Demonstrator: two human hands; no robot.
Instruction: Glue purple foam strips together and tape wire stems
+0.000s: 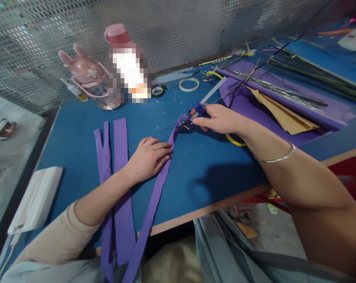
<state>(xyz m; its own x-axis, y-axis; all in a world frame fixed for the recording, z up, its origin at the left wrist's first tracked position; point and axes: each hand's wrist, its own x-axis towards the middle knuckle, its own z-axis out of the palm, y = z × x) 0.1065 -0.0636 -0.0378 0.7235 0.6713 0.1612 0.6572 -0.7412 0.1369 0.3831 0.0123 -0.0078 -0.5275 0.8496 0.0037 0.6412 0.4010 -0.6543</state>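
My right hand is wrapped round a small blue hot glue gun, with a pale glue stick poking out of its back end. The nozzle points down and left, at the far end of a long purple strip. My left hand lies palm down with its fingers together, their tips closed on that strip; its thumb is hidden. From there the strip runs down over the table's front edge toward my lap. More purple strips lie left of my left hand, partly under my forearm.
A pink bottle with ears and a pink-lidded, blurred bottle stand at the back. Tape rolls lie near the mesh wall. Purple sheets and brown paper cover the right side. A white device sits at left.
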